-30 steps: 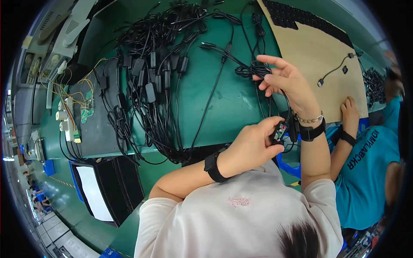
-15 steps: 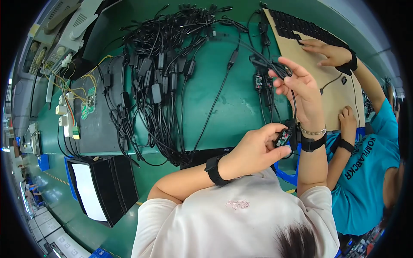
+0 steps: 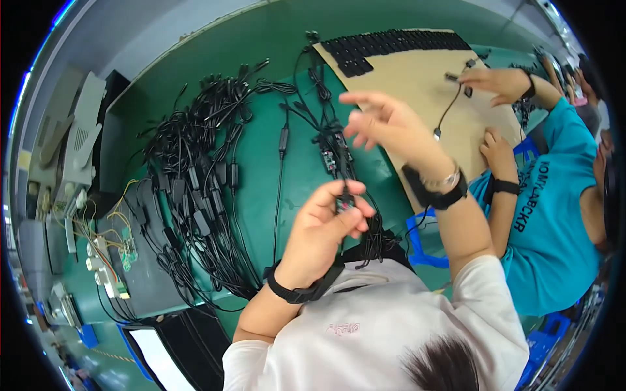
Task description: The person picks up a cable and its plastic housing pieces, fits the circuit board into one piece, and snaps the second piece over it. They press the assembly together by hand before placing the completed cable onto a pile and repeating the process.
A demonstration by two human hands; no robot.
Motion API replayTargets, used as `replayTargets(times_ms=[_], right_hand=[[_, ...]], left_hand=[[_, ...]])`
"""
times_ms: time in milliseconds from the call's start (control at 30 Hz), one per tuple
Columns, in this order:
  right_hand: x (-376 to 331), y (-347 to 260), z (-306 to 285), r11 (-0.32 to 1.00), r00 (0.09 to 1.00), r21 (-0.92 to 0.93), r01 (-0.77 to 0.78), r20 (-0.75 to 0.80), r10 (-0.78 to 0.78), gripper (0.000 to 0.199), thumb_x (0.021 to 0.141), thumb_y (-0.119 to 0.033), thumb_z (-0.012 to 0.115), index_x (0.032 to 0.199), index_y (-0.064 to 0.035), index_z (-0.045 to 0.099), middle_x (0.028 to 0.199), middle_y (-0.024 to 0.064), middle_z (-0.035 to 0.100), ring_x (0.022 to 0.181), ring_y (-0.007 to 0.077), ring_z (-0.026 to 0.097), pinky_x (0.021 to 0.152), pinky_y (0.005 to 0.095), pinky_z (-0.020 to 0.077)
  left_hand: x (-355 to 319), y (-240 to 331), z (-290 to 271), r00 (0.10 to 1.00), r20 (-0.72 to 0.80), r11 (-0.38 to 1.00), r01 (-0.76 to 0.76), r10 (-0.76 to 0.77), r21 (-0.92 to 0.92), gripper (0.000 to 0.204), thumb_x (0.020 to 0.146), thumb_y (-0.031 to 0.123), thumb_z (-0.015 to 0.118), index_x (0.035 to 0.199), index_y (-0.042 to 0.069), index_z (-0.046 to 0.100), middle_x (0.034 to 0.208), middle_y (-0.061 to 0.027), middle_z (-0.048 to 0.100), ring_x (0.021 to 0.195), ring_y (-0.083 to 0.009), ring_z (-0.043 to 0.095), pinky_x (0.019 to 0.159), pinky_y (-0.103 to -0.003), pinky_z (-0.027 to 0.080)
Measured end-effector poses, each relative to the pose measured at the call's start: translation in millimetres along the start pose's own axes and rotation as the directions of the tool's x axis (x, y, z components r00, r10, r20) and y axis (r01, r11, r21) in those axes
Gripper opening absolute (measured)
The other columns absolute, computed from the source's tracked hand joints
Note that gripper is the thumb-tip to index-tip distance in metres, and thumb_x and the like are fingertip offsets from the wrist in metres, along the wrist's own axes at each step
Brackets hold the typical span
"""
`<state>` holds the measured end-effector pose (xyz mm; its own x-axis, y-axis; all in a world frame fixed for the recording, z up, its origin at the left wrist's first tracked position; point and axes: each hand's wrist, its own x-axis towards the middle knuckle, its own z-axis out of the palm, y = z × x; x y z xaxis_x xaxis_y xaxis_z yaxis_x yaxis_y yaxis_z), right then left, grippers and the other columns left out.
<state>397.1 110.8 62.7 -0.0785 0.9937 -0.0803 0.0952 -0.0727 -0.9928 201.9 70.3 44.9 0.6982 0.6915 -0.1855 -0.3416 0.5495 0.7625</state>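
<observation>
Through the head camera I'm holding a small circuit board (image 3: 344, 205) pinched between the left grip's (image 3: 319, 225) thumb and fingers, near the front of the green bench (image 3: 303, 173). My right grip (image 3: 389, 127) is hovering with fingers parted, while similar boards (image 3: 328, 161) are lying just beyond.

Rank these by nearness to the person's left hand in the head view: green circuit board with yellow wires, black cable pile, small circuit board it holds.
1. Small circuit board: held in the left hand.
2. Black cable pile: to that hand's left.
3. Green circuit board: farther left, past the pile.
</observation>
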Motion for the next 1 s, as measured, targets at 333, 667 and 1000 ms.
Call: replayTargets(times_ms=[333,667,1000], right_hand=[[103,5,-101,0.456,0.943,-0.87,-0.187,-0.289,-0.165,0.024,0.076,-0.019,0.059,0.085,0.0028,0.063,0.071,0.011,0.061,0.056,0.0187,0.059,0.049,0.0282,0.0477],[157,43,-109,0.414,0.882,-0.813,-0.411,-0.469,-0.045,0.026,0.073,-0.018,0.06,0.072,0.0079,0.059,0.066,0.0171,0.061,0.049,0.0255,0.059,0.044,0.0326,0.0476],[117,6,-93,0.478,0.913,-0.814,-0.331,-0.405,-0.056,0.015,0.07,-0.011,0.056,0.066,0.0036,0.055,0.055,0.0095,0.056,0.047,0.0181,0.057,0.044,0.0276,0.0464]], left_hand=[[4,2,-10,0.975,-0.136,0.957,-0.2,0.173,-0.213,0.039,0.091,0.023,0.042,0.123,0.0,0.04,0.094,-0.0081,0.053,0.082,-0.0154,0.048,0.072,-0.028,0.039],[10,-2,-29,0.975,-0.182,0.924,-0.186,0.13,-0.335,0.039,0.092,0.022,0.04,0.124,-0.001,0.039,0.098,-0.0092,0.053,0.085,-0.0162,0.05,0.074,-0.029,0.042],[12,-6,-32,0.966,-0.227,0.903,-0.202,0.121,-0.379,0.037,0.091,0.02,0.046,0.122,-0.001,0.043,0.098,-0.0069,0.055,0.085,-0.0141,0.05,0.074,-0.027,0.042]])
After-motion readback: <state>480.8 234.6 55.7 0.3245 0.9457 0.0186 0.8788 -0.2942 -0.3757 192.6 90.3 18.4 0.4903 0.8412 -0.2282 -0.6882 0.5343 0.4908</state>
